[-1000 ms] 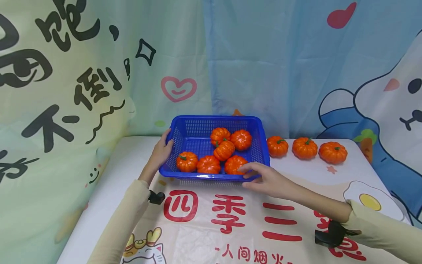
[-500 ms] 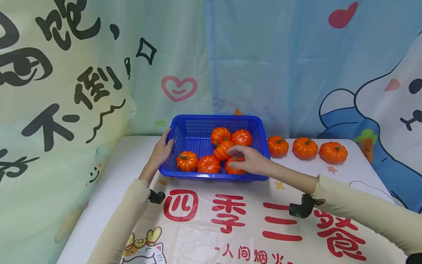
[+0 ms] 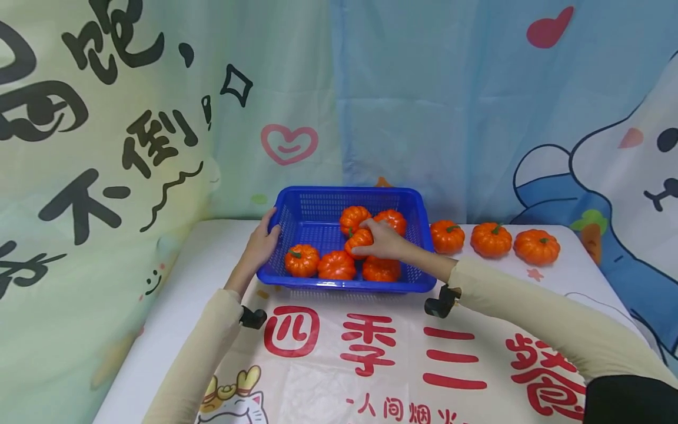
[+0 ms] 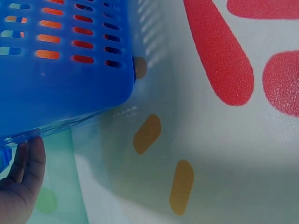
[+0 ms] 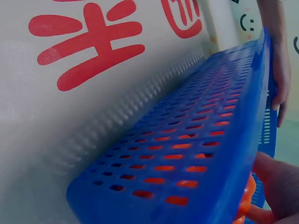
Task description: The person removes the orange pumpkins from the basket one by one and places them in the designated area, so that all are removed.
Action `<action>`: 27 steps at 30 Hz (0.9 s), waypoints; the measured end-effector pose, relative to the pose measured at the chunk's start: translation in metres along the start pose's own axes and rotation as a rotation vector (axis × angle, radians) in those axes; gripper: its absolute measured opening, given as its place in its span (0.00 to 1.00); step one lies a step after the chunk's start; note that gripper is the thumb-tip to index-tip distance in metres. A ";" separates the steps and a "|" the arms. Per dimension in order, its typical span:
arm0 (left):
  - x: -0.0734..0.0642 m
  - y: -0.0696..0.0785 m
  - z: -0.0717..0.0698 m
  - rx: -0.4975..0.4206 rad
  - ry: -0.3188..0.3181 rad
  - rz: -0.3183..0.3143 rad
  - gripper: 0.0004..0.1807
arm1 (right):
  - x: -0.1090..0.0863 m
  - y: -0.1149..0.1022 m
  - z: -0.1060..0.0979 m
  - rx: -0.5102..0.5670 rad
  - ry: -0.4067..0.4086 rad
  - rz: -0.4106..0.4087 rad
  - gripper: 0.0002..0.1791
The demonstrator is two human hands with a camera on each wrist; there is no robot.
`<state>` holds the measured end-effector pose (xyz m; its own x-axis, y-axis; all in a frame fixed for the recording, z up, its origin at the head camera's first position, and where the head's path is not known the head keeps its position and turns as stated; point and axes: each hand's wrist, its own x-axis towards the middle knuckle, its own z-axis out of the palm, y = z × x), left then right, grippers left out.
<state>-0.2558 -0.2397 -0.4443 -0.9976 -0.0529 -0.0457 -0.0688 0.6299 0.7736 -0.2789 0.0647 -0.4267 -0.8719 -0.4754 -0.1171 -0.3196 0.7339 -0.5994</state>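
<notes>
A blue plastic basket (image 3: 346,282) with slotted walls stands on the table and contains several small orange pumpkins. My left hand (image 3: 259,240) grips its left rim; in the left wrist view, the fingers (image 4: 33,161) lie against the outer wall just under the rim. My right hand (image 3: 385,240) reaches over the basket's right side. Its thumb and fingers are around the middle pumpkin (image 3: 359,242), which the hand partly covers. Other pumpkins lie close by: one behind (image 3: 355,219), one at the front right (image 3: 381,270), one at the front left (image 3: 302,260).
Three more pumpkins stand in a row right of the basket: a near one (image 3: 446,237), a middle one (image 3: 491,239) and an outer one (image 3: 537,247). A printed cloth (image 3: 312,377) covers the table. A patterned curtain (image 3: 402,118) hangs directly behind the basket.
My right hand has moved from the basket's front right rim inward and left to the middle pumpkin, and its fingers have closed around it. The left hand stays on the rim.
</notes>
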 end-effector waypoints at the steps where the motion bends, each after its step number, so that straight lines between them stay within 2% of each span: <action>1: 0.000 0.000 0.000 0.003 0.002 -0.002 0.31 | 0.000 0.000 0.001 0.000 0.002 0.007 0.36; 10: -0.002 0.001 0.000 -0.006 -0.001 -0.002 0.31 | 0.001 0.002 0.007 0.013 0.029 0.021 0.33; 18: -0.001 0.001 0.002 -0.016 -0.004 -0.002 0.31 | 0.000 0.005 0.001 0.092 0.058 0.040 0.32; 23: -0.001 0.000 0.002 -0.018 -0.005 0.000 0.31 | -0.014 0.000 -0.015 0.167 0.072 0.053 0.33; 27: -0.001 -0.001 0.001 -0.010 -0.002 0.000 0.31 | -0.033 -0.007 -0.028 0.188 0.087 0.062 0.34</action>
<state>-0.2551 -0.2394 -0.4452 -0.9976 -0.0511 -0.0466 -0.0682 0.6223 0.7798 -0.2577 0.0888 -0.3966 -0.9191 -0.3824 -0.0946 -0.1964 0.6530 -0.7314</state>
